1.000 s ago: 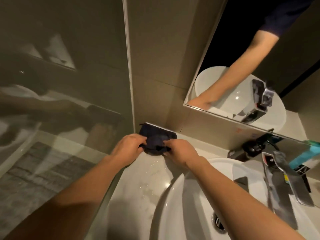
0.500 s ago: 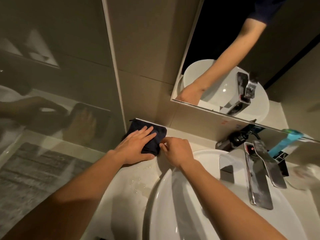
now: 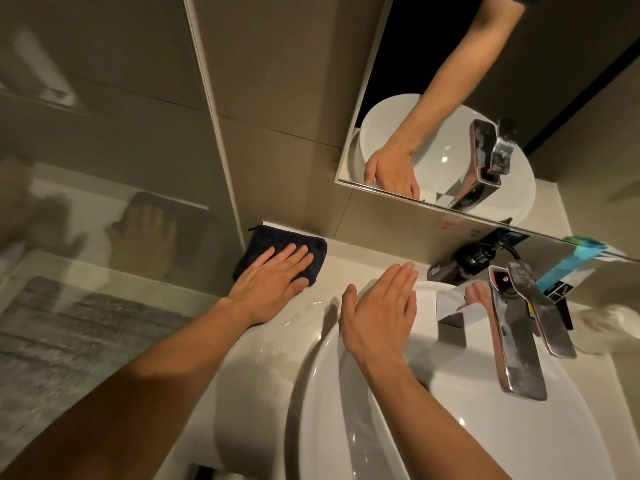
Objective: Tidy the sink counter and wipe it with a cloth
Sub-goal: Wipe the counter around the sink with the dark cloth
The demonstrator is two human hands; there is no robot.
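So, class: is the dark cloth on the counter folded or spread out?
Folded: the dark cloth is a small, thick square pad, pressed flat under the left hand.

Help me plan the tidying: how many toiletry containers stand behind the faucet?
2: a dark pump bottle behind the faucet and a blue tube right of it. Others may be hidden.

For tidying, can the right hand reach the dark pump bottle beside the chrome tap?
Probably yes: the open right hand is above the white basin, nothing between it and the dark pump bottle.
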